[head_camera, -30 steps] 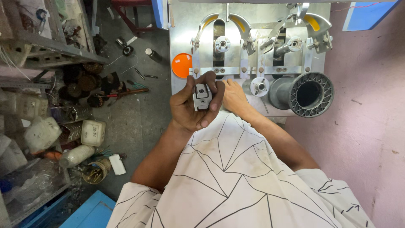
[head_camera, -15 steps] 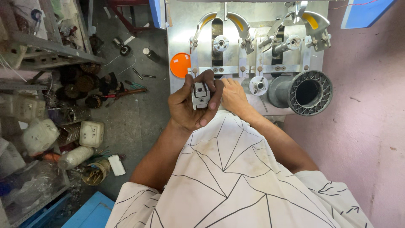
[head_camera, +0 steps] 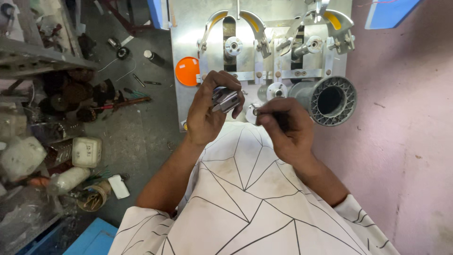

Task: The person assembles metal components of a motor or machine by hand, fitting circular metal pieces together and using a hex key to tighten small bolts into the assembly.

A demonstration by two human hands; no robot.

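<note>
the left hand (head_camera: 207,115) is wrapping its grip closed around a small metal part (head_camera: 224,99), fingers curling over the top and the thumb pressing from the side, holding it just in front of the steel machine plate (head_camera: 188,28). the right hand (head_camera: 285,130) is pinching its fingertips (head_camera: 264,114) tight onto something thin, too small to make out, right beside a small round disc (head_camera: 252,112) at the lower edge of the plate. the two hands are sitting close but apart, both just below the plate. on the plate itself, an orange round disc (head_camera: 187,71) is showing at the left edge, just above the left hand, and two curved metal arms with yellow strips are arching over two spindles higher up. a grey ribbed spool (head_camera: 330,100) is lying at the plate's right lower corner, its open end facing up, just above the right hand. well to the left of the plate, the floor (head_camera: 127,132) is carrying scattered tools, a white jar (head_camera: 87,152) and dark round parts. a pink wall (head_camera: 406,123) is running down to the right of the plate.
</note>
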